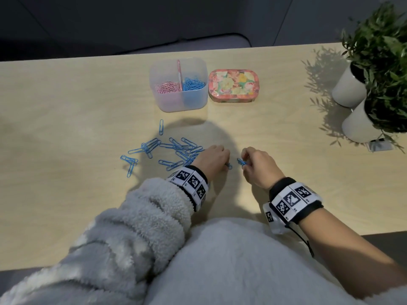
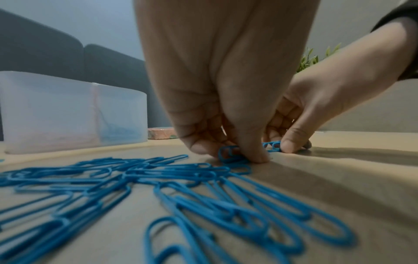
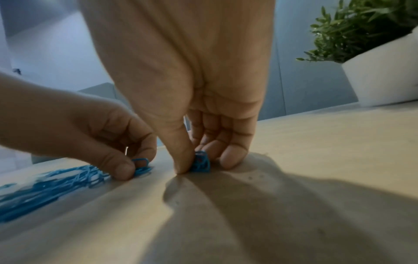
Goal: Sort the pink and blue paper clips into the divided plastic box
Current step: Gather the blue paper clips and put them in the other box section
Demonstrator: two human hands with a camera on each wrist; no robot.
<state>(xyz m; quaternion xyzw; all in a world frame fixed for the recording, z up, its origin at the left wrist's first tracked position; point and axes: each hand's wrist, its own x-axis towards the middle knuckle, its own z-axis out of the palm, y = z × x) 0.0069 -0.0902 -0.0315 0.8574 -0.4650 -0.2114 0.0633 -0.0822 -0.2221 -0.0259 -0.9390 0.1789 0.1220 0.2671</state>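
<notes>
Several blue paper clips [image 1: 167, 151] lie scattered on the wooden table [image 1: 66, 128], left of my hands. My left hand [image 1: 212, 158] pinches blue clips [image 2: 230, 154] at the right end of that pile, down on the tabletop. My right hand [image 1: 256, 166] pinches a small bunch of blue clips [image 3: 201, 162] between thumb and fingers, also touching the table. The divided plastic box [image 1: 178, 84] stands farther back, pink clips [image 1: 167, 86] in its left compartment, blue clips [image 1: 193, 83] in its right. No loose pink clips show on the table.
A floral tin [image 1: 233, 85] sits right of the box. Two white pots with green plants [image 1: 361, 102] stand at the right edge of the table. A grey fleece sleeve [image 1: 132, 216] covers my left forearm.
</notes>
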